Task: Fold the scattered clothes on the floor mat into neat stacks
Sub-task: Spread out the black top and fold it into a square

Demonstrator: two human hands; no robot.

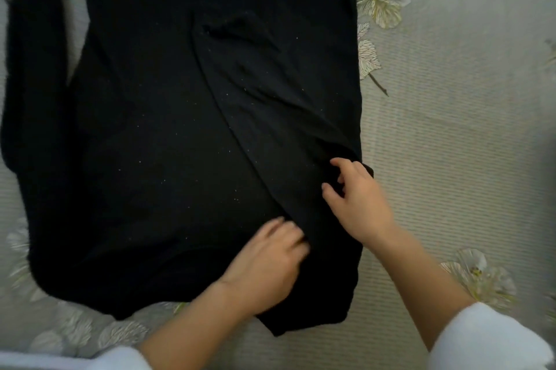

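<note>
One black sweater (150, 129) lies spread flat on the flowered floor mat (451, 129), and two hands are on it. The right hand (358, 204) has its grip curled round the folded-in right edge, pinching cloth. The left hand (267, 264) rests near the hem, blurred; I cannot tell its grip. One sleeve (270, 117) crosses the body and the other sleeve (33, 84) trails left.

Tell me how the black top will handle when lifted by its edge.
Probably floppy: the top creases where the right hand pinches its folded side. It would likely sag and unfold, as the sleeve lies limp.
</note>
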